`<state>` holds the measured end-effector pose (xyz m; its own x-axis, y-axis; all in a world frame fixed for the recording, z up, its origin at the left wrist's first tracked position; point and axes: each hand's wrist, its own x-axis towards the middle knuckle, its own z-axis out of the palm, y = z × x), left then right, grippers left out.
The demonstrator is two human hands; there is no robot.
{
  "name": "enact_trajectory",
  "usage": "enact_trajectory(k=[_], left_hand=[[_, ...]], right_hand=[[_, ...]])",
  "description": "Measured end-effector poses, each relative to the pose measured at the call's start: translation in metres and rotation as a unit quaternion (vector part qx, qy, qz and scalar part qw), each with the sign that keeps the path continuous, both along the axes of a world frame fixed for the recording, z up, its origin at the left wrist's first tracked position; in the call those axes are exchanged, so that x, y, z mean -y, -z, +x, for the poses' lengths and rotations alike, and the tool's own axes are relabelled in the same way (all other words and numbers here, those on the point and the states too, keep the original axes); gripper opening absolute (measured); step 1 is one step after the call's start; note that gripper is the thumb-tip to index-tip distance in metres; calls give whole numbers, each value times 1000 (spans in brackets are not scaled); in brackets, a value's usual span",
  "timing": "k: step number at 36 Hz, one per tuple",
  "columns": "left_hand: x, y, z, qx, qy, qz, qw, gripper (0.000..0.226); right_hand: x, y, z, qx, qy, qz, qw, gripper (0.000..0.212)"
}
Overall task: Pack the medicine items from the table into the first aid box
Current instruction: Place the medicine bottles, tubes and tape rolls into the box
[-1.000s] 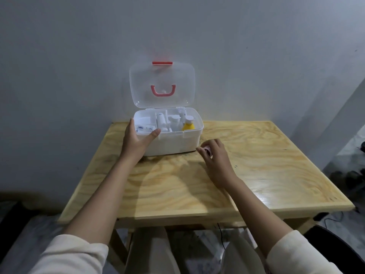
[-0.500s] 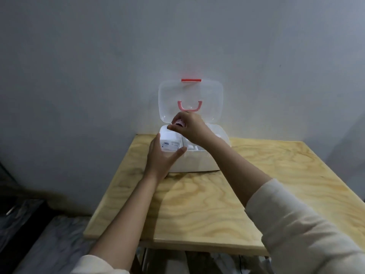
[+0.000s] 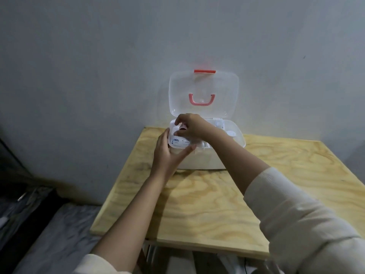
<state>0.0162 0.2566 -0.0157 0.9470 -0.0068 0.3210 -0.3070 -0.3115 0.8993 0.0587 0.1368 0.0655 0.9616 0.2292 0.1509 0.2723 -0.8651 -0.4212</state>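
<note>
The white first aid box (image 3: 207,161) stands at the table's back edge, its clear lid (image 3: 203,91) with a pink handle raised against the wall. My left hand (image 3: 167,155) grips the box's front left corner. My right hand (image 3: 189,126) hovers over the box's left compartment, fingers pinched on a small pink item (image 3: 183,127). Below it lies a white packet with blue print (image 3: 180,142). White bottles (image 3: 230,133) show in the right part of the box, mostly hidden by my right arm.
The wooden table (image 3: 217,204) stands against a grey wall. A dark grey floor and dark objects lie to the left below the table.
My right hand picked the small pink item off the table in front of the box and carried it over the left compartment. The camera swung left. My left hand stayed on the box.
</note>
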Motion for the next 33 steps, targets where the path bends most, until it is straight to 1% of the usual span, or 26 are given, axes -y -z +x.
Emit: enact_trajectory(k=[7, 11, 16, 18, 23, 29, 31, 33], left_hand=[[1, -2, -4, 10, 3, -30, 999, 92], [1, -3, -5, 8, 5, -36, 999, 91], [1, -5, -7, 9, 16, -47, 999, 78], [1, -5, -8, 4, 14, -47, 999, 76], [1, -4, -5, -12, 14, -49, 999, 87], [1, -6, -8, -14, 16, -50, 999, 86], [1, -6, -8, -16, 16, -49, 999, 86], [0, -6, -8, -18, 14, -41, 999, 92]], right_hand=[[4, -1, 0, 36, 22, -42, 998, 45], [4, -2, 0, 61, 36, -56, 996, 38], [3, -7, 3, 61, 35, -46, 996, 26], [2, -9, 3, 57, 35, -37, 997, 24], [3, -8, 4, 60, 53, -20, 997, 21], [1, -7, 10, 60, 57, 6, 997, 23], [3, -5, 12, 65, 64, -2, 996, 25], [5, -4, 14, 68, 61, -30, 995, 27]])
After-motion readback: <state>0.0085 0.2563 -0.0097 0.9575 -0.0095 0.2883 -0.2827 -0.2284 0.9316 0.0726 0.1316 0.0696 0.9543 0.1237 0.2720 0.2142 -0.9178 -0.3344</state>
